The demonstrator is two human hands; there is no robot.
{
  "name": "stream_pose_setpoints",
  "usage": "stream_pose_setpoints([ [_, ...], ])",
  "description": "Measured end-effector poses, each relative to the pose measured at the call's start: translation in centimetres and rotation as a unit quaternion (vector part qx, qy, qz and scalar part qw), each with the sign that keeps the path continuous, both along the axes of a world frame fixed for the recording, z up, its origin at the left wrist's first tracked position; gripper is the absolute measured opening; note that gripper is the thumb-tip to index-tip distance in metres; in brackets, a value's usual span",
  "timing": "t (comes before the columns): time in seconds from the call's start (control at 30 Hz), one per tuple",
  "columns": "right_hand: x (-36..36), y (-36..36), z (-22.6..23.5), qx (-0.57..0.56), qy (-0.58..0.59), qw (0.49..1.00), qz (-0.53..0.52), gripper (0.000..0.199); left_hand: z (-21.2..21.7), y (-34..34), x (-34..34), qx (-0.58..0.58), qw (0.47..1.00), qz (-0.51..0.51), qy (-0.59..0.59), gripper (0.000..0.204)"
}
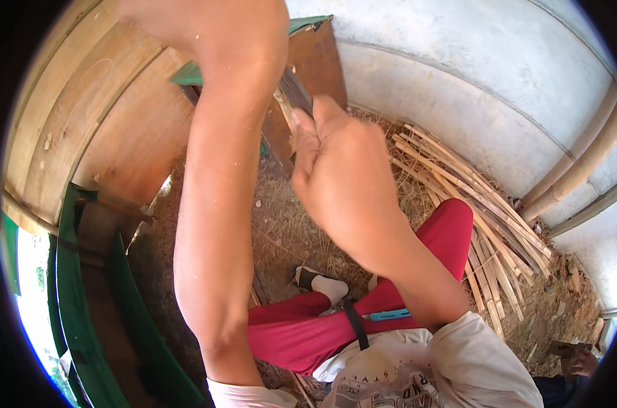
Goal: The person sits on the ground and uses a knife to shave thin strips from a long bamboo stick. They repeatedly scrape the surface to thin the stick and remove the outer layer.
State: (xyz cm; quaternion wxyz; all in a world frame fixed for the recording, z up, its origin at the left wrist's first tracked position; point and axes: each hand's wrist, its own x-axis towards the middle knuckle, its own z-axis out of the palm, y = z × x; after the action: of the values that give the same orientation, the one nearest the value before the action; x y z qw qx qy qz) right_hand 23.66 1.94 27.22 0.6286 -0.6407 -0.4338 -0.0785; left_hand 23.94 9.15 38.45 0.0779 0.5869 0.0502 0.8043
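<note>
While your right hand (336, 153) clamps one dark bar (298, 92), I can't tell your left hand's (193, 24) grip. Rightward, one slat pile (477, 194) lies on strawy ground (288, 228) beside one pale wall (444, 54).

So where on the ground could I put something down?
Maybe the straw-strewn brown dirt between the bare left forearm and bare right forearm, beyond the black-and-white footwear. It's crowded rightward, where long, pale wooden strips lie piled near the greyish-white wall.
</note>
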Motion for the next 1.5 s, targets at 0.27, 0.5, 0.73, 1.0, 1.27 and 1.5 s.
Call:
stream_pose_setpoints([
  [0.27,1.1,0.6,-1.2,-0.042,0.014,0.999,0.005,0.027,1.6,-2.8,0.9,-0.156,0.988,0.008,-0.009,0.053],
  [0.5,0.7,-0.8,0.4,-0.001,-0.008,0.999,0.036,0.027,0.3,-1.4,1.0,-0.103,0.995,-0.010,-0.003,0.047],
  [0.73,1.0,-0.9,-0.5,-0.032,0.010,0.998,0.048,0.024,0.7,-1.4,0.7,-0.084,0.995,-0.009,-0.054,0.046],
  [1.0,1.4,-1.8,-0.3,-0.050,-0.011,0.998,0.032,0.026,-0.3,-1.8,1.9,-0.100,0.994,0.010,-0.044,0.048],
  [1.27,2.7,-1.6,-1.5,-0.074,0.030,0.995,0.055,0.026,0.2,-3.1,0.9,-0.149,0.988,-0.039,0.022,0.045],
  [1.5,1.9,-2.4,-0.6,-0.127,-0.019,0.991,0.019,0.028,0.2,0.7,1.9,-0.065,0.998,-0.007,0.004,0.042],
])
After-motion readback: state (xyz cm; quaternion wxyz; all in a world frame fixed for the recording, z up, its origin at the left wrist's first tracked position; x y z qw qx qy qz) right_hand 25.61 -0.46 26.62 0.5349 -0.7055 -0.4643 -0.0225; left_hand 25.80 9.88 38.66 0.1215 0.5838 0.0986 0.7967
